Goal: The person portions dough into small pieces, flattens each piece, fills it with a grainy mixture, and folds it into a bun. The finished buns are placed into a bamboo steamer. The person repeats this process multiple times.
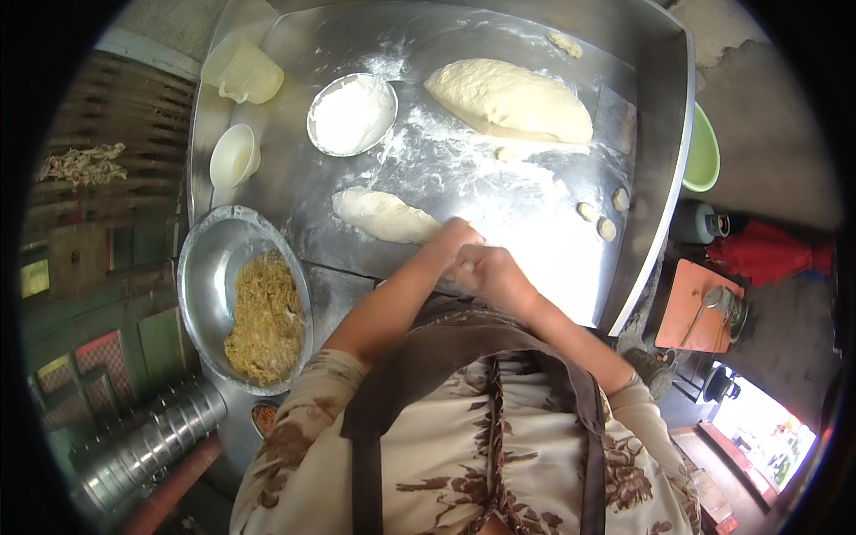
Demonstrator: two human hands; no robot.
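My left hand point(461, 234) is beside the near end of a rope of dough point(386, 214) on the metal worktop point(428, 160). Close against it, my right hand point(491, 271) is curled and blurred; something pale, maybe dough, shows between the two hands, and the fingers hide most of it. Farther back lies a large mound of dough point(515, 100). A round bowl of white flour point(354, 115) stands to its left. Several small dough pieces point(606, 229) lie at the right, and another small piece point(505, 154) sits below the mound. Loose flour is spread over the middle.
A large metal basin point(200, 294) with a yellowish-brown minced filling point(267, 321) stands at the left. Behind it are a white plastic bowl point(234, 157) and a plastic jug point(251, 70). Raised metal walls point(659, 160) edge the worktop. Stacked metal steamers point(157, 441) are at lower left.
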